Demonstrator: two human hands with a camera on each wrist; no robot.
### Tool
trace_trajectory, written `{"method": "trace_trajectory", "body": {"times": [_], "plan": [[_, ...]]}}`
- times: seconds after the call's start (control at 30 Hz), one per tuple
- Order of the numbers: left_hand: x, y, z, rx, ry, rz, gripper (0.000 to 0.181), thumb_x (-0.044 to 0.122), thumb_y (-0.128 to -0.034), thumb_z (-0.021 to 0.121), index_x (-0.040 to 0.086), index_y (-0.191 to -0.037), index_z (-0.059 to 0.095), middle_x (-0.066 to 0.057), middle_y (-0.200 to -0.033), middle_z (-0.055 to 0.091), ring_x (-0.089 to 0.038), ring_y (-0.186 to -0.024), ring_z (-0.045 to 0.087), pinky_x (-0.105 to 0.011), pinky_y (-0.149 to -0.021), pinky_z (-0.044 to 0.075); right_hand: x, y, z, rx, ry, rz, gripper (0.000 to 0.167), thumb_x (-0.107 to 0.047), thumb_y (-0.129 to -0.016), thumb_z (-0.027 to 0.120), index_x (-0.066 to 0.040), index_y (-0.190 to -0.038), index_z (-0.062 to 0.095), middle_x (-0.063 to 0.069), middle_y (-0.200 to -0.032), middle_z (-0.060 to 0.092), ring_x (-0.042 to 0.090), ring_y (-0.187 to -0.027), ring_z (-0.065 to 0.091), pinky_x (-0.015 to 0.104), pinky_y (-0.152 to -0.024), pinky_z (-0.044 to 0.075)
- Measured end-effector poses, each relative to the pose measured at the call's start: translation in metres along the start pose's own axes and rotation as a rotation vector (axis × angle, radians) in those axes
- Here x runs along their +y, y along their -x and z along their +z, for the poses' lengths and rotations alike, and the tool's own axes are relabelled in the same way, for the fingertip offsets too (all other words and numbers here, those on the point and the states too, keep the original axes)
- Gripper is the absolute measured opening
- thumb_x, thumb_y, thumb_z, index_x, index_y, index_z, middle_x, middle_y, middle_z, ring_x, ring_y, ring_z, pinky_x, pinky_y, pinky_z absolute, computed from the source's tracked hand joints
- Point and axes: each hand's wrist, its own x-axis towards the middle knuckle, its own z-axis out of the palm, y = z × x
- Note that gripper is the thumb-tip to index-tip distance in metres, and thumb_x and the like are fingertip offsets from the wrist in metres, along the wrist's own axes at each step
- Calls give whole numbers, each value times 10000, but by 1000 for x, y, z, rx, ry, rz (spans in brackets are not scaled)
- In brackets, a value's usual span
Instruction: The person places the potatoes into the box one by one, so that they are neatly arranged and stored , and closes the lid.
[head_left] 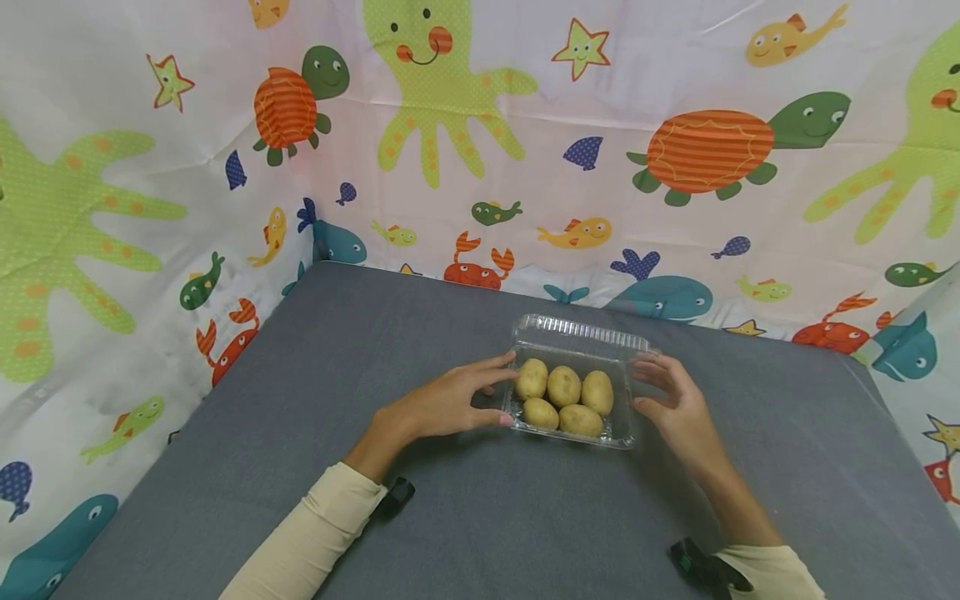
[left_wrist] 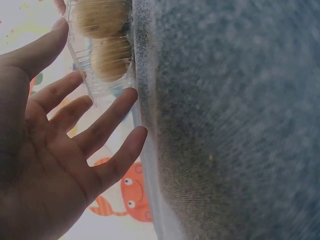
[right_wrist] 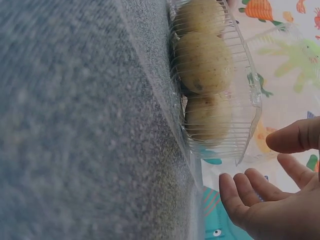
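Note:
A clear plastic clamshell container [head_left: 622, 423] sits on the grey cloth with its hinged lid [head_left: 585, 332] raised at the back. Several yellow potatoes [head_left: 564, 387] lie inside it. My left hand [head_left: 446, 402] is at the container's left side, fingers spread and thumb by the front corner. In the left wrist view the thumb tip meets the container's rim [left_wrist: 80, 65], and the fingers stretch out loosely. My right hand [head_left: 678, 408] is by the right side, fingers loosely bent near the lid's corner. The right wrist view shows its fingers holding nothing, beside the ribbed container wall [right_wrist: 247, 112].
A grey cloth [head_left: 480, 525] covers the table. Behind and at both sides hangs a white curtain [head_left: 510, 75] printed with sea animals. Black straps with small devices [head_left: 396, 497] are on both wrists, below beige sleeves [head_left: 315, 533].

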Motion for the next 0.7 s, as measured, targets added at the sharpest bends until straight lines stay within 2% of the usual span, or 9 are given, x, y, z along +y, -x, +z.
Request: {"method": "trace_trajectory", "body": {"times": [0.13, 0.23, 0.33, 0.47, 0.6, 0.7], "plan": [[2, 1, -4, 19, 7, -11, 730, 441, -979, 772, 219, -1610, 479, 54, -1748, 295, -198, -1338, 626, -456, -1124, 487, -1, 0, -3, 15, -13, 6, 542, 125, -971, 602, -19, -1485, 506, 34, -1408, 605, 75, -1272, 568, 136, -907, 514], [5, 3, -9, 95, 40, -48, 693, 424, -965, 795, 174, -1548, 518, -22, -1644, 461, -218, -1300, 646, -471, -1081, 517, -3, 1, -6, 28, -38, -4, 476, 136, -984, 557, -23, -1432, 556, -81, -1330, 618, 62, -1248, 586, 159, -891, 544], [8, 5, -14, 192, 90, -72, 700, 446, -957, 799, 184, -1522, 479, -28, -1533, 510, -205, -1269, 650, -482, -1048, 536, -6, 2, -9, 31, -47, -17, 397, 94, -1036, 474, -33, -1390, 604, -131, -1279, 622, 43, -1206, 588, 172, -888, 553], [12, 6, -17, 256, 127, -2, 768, 498, -979, 751, 326, -1618, 360, 52, -1614, 381, -196, -1309, 619, -491, -1066, 526, -10, 4, -15, 11, -34, -22, 314, -105, -1138, 428, -32, -1366, 632, -150, -1257, 633, 25, -1146, 611, 179, -889, 553], [15, 7, -19, 252, 126, 96, 713, 494, -1027, 683, 442, -1644, 330, 110, -1655, 335, -243, -1369, 577, -524, -1077, 511, -14, 4, -18, -33, -73, -24, 405, -255, -1173, 384, 24, -1367, 604, -146, -1284, 652, 36, -1170, 638, 199, -907, 555], [16, 8, -20, 246, 122, 130, 640, 479, -1053, 644, 427, -1634, 380, 89, -1617, 384, -282, -1379, 564, -573, -1060, 508, -18, 4, -21, -68, -65, -24, 465, -284, -1182, 323, 53, -1378, 575, -140, -1299, 646, 33, -1201, 614, 210, -918, 556]]}}
